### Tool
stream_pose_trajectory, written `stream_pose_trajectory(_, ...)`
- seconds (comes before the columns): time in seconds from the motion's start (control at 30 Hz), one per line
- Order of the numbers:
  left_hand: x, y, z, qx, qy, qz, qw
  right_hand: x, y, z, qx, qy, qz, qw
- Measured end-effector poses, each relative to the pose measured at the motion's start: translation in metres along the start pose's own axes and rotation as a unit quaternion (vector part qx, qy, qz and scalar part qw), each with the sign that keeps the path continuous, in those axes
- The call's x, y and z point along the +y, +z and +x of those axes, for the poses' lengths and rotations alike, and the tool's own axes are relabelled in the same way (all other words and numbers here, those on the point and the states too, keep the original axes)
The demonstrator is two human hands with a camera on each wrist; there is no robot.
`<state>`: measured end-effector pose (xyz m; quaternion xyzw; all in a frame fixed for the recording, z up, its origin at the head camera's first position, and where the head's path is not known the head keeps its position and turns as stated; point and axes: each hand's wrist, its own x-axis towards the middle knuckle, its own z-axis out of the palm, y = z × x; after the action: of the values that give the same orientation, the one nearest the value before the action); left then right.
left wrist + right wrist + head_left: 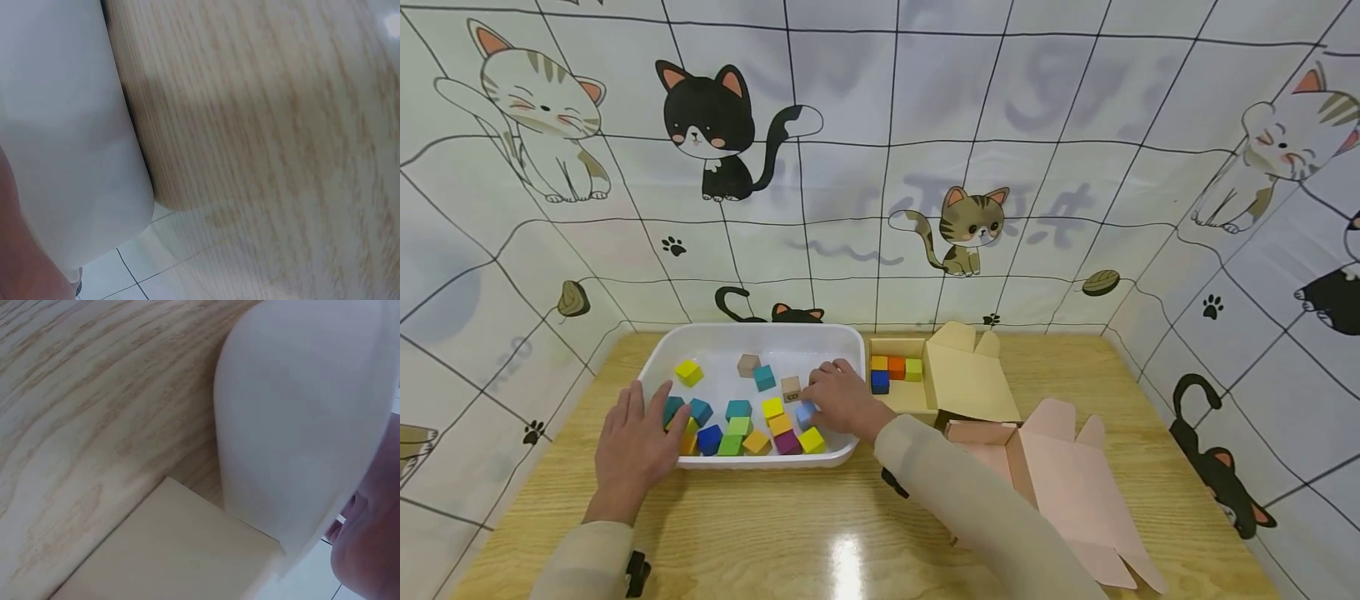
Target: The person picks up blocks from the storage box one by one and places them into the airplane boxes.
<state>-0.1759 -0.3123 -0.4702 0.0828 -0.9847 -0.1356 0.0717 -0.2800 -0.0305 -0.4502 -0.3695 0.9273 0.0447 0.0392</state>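
Observation:
A white plastic tub (752,460) holds several small coloured cubes and a few plain wooden ones. My left hand (638,437) lies over its left rim, fingers extended beside teal cubes (701,411). Over the right side reaches my right hand (842,402), fingers bent down among the cubes. Near its fingertips are a wooden cube (791,388) and a light blue cube (806,413); I cannot tell whether it grips one. In the left wrist view, part of the left hand (25,250) shows beside the tub wall; the right wrist view shows curled right-hand fingers past the rim.
An open yellow cardboard box (904,402) right of the tub contains orange, red, yellow-green and blue cubes. Before it lies an open pink cardboard box (1000,458), partly behind the right forearm. A cat-patterned cloth (850,183) stands behind the wooden table (760,533).

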Motion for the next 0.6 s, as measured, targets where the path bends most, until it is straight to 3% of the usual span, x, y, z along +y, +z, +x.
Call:
stream_pose_trajectory(0.43, -0.003, 0.003, 0.000, 0.006, 0.004, -0.002, 1.0000, 0.016, -0.034, -0.014, 0.057, 0.012, -0.042, 0.997)
stream_pose_trajectory(0.6, -0.003, 0.004, 0.000, 0.006, 0.002, 0.002, 1.0000, 0.029, -0.046, -0.022, 0.082, 0.026, -0.033, 0.996)
